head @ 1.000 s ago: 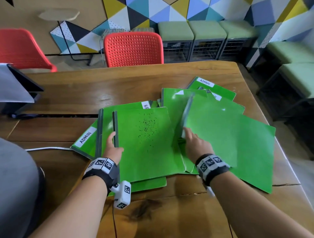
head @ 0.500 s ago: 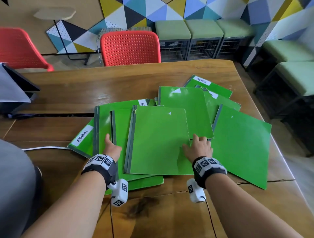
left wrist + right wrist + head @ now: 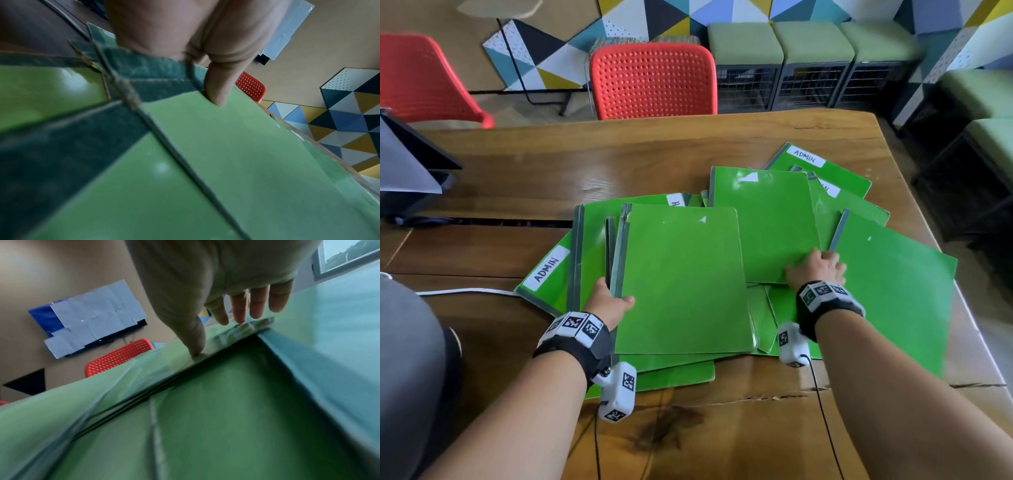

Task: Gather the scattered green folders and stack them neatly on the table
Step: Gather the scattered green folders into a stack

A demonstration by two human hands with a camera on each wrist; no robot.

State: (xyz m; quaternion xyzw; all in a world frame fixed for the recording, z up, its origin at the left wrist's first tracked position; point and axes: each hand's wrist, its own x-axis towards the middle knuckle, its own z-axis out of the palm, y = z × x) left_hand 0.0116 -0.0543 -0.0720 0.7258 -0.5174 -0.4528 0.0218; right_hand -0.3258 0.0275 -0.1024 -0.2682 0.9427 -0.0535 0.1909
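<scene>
Several green folders lie fanned across the counter. Left hand pinches stacked spines; right hand presses flat, fingers extended. Thin, glossy, probably slippery: grip spine edges.

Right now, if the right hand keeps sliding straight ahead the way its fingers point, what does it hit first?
Probably the dark spine of the big folder on the right: the right hand lies flat on the middle folder with its fingers already at that spine's near end. Depth is unclear.
</scene>
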